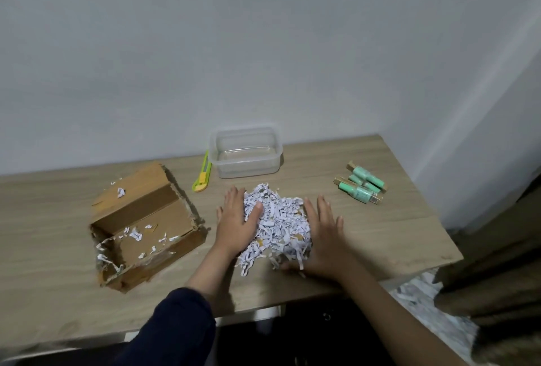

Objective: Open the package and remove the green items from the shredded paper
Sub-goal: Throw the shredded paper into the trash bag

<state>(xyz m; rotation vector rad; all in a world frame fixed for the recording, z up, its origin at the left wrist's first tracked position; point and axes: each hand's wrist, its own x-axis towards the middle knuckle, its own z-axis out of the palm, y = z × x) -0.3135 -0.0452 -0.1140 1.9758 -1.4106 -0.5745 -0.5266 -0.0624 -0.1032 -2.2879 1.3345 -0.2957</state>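
The loose heap of white shredded paper point(275, 225) is flanked by the flat, spread left hand point(238, 219) and right hand point(323, 237); the green cylindrical items point(361, 187) lie toward the wooden table's point(395, 228) right edge, nearer the right hand.

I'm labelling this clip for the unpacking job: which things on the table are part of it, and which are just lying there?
Part of the job: cardboard box, opened; shredded paper heaped between the left hand and right hand; green items set aside at the right.

Lying about: clear plastic container; yellow utility knife.
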